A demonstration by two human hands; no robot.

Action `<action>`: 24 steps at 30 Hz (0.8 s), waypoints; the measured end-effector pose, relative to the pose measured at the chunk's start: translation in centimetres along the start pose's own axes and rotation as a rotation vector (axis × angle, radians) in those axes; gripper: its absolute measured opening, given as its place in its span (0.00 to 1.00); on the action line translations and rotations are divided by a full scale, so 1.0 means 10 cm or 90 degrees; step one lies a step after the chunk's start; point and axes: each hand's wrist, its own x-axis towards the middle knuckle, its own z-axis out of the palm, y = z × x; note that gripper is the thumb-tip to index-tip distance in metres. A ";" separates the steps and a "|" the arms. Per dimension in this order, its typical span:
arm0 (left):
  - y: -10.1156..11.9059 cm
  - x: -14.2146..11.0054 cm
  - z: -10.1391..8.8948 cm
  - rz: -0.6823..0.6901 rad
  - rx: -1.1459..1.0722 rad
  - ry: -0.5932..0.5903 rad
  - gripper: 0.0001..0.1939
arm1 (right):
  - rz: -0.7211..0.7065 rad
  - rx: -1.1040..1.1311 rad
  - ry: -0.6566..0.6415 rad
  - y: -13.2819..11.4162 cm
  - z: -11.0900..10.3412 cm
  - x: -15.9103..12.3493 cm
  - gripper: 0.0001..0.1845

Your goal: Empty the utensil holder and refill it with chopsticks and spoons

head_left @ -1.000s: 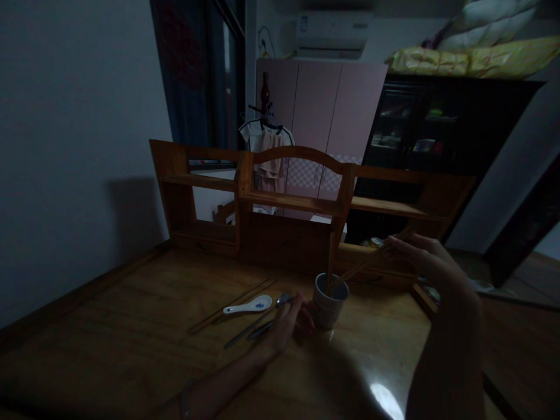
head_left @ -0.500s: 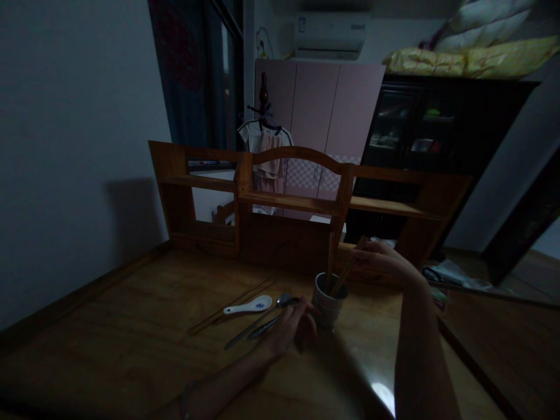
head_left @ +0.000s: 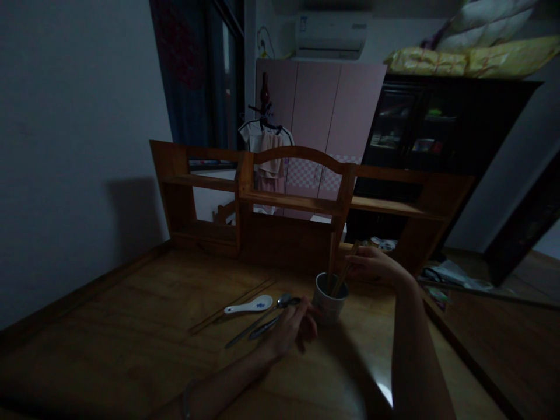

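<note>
My right hand (head_left: 370, 262) pinches the upper ends of a pair of chopsticks (head_left: 345, 269), whose lower ends stand inside a grey ribbed cup (head_left: 330, 306). More chopsticks (head_left: 331, 254) stand upright in the cup beside them. Low at the cup's left side is my left hand (head_left: 289, 329), its fingers apart and loosely bent; the fingertips reach the cup wall, though contact is hard to tell in the dim light. Left of that hand lie a metal spoon (head_left: 282, 301), another metal utensil (head_left: 262, 329) partly hidden by the hand, a white ceramic spoon (head_left: 249, 306) and loose chopsticks (head_left: 210, 322).
All this stands on a wooden table (head_left: 144, 326). Along its back edge runs a wooden shelf unit (head_left: 291, 201), close behind the cup. A wall (head_left: 79, 175) borders the left. Past the right edge is the floor, with plastic bags (head_left: 459, 274).
My right hand has moved slightly left and down, lowering the chopsticks a little within the cup. My left hand stays nearly where it was.
</note>
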 end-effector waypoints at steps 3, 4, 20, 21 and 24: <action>0.02 0.00 0.01 -0.002 0.001 0.005 0.37 | -0.016 0.009 -0.032 0.07 -0.01 0.04 0.19; 0.02 0.01 0.02 -0.003 0.000 0.006 0.37 | -0.020 0.009 -0.041 0.08 -0.01 0.04 0.19; 0.06 0.00 0.05 -0.009 0.009 0.003 0.39 | 0.006 -0.033 -0.104 0.25 -0.01 0.14 0.27; 0.06 0.00 0.05 -0.012 0.008 0.006 0.39 | 0.005 -0.032 -0.106 0.24 -0.01 0.13 0.27; 0.05 0.00 0.05 -0.024 0.007 0.015 0.39 | 0.005 -0.041 -0.116 0.20 0.00 0.09 0.27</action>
